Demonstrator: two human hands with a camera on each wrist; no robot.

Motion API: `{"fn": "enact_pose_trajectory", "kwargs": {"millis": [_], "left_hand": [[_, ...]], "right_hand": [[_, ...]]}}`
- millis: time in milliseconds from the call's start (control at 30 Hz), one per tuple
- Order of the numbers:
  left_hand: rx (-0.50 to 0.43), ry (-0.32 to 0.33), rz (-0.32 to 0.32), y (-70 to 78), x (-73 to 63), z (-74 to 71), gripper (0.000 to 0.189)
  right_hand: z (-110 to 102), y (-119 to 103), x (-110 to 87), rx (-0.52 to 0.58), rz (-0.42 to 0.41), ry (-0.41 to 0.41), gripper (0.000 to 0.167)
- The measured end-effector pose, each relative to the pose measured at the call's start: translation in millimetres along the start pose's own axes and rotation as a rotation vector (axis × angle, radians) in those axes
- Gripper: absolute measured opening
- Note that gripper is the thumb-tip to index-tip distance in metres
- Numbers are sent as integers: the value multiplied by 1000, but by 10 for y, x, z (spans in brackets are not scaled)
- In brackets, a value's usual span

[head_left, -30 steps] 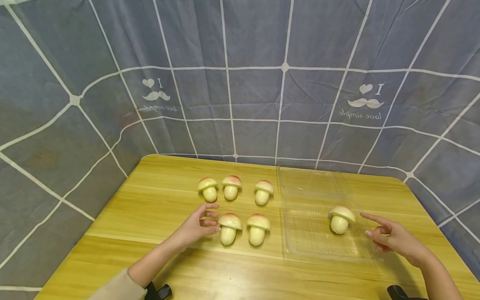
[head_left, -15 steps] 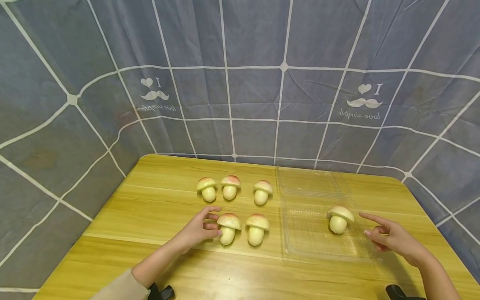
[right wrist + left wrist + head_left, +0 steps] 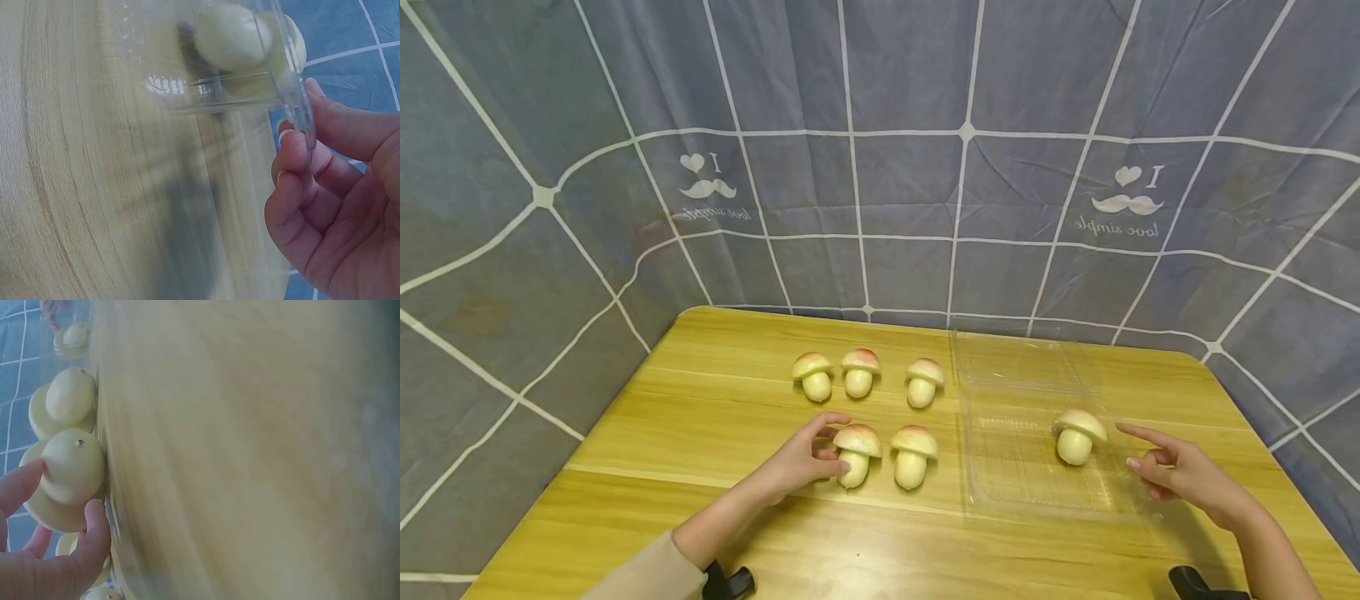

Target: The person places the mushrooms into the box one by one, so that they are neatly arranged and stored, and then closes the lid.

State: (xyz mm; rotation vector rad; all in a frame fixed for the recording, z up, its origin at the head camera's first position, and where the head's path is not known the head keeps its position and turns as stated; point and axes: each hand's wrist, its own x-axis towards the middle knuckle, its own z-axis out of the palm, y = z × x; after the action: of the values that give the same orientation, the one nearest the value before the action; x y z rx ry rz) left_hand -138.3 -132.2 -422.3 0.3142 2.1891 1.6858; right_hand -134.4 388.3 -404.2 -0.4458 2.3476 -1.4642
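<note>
My left hand has its fingers round the front-left mushroom, which stands on the table with a pale stem and a reddish cap. In the left wrist view its digits touch the mushroom from two sides. Just to the right is another mushroom. My right hand is at the right edge of a clear plastic container. The right wrist view shows that hand pinching the container's rim. One mushroom sits inside, toward the right.
Behind the left hand, a back row holds three mushrooms, the left one, the middle one and the right one. The container's lid lies folded back. A grey checked curtain hangs behind the wooden table.
My left hand has moved slightly right and closed its fingers round the front-left mushroom. The right hand keeps its place at the container's edge.
</note>
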Motion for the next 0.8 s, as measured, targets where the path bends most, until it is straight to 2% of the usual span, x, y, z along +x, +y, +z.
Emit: {"fn": "enact_pose_trajectory", "kwargs": {"millis": [367,800], "left_hand": [[-15,-11,-14,-4,18,32,65],[12,14,-33,-46,55,74,69]], "right_hand": [[0,-10,2,6,19,-3,53],[0,-4,-1,0,14,2,53]]}}
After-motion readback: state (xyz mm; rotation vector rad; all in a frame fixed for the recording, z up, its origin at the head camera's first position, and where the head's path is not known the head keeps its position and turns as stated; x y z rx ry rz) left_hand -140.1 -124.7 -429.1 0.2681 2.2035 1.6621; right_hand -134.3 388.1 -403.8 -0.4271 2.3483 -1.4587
